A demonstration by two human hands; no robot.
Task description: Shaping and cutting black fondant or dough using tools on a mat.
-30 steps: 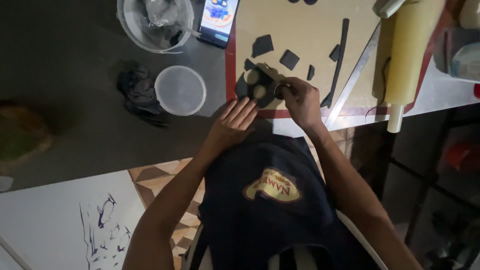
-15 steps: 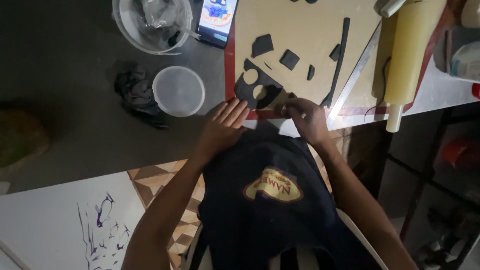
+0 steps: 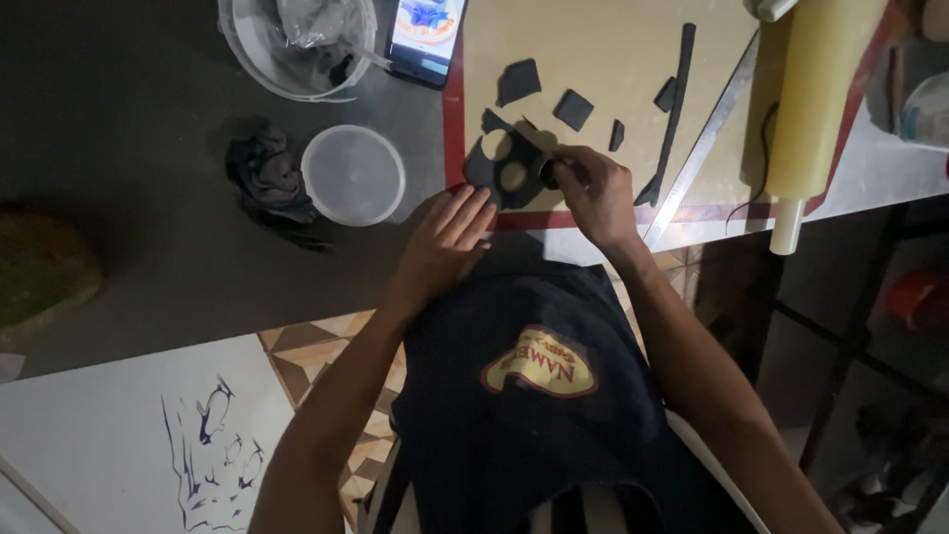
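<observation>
- Left hand (image 3: 447, 237) flat, fingers spread, at mat's (image 3: 593, 89) red near edge, just beside dark rolled sheet (image 3: 509, 166).
- Right hand (image 3: 593, 193) pinches small dark round cutter (image 3: 547, 173) against sheet's right edge.
- Sheet shows two round holes.
- Dark scraps (image 3: 573, 109) and long strip (image 3: 675, 109) lie farther up mat.
- Metal ruler (image 3: 707, 148), yellow rolling pin (image 3: 816, 109) to right.
- Lidded round tub (image 3: 353, 175), dark rag (image 3: 265, 178), bucket (image 3: 297, 44), phone (image 3: 427, 38) to left.

My table (image 3: 138, 129): dark grey top. On it: tan work mat (image 3: 603, 59) with red border, white bucket (image 3: 247, 59), round translucent lid (image 3: 353, 175), crumpled dark rag (image 3: 265, 178), phone (image 3: 427, 40), metal ruler (image 3: 704, 148).
</observation>
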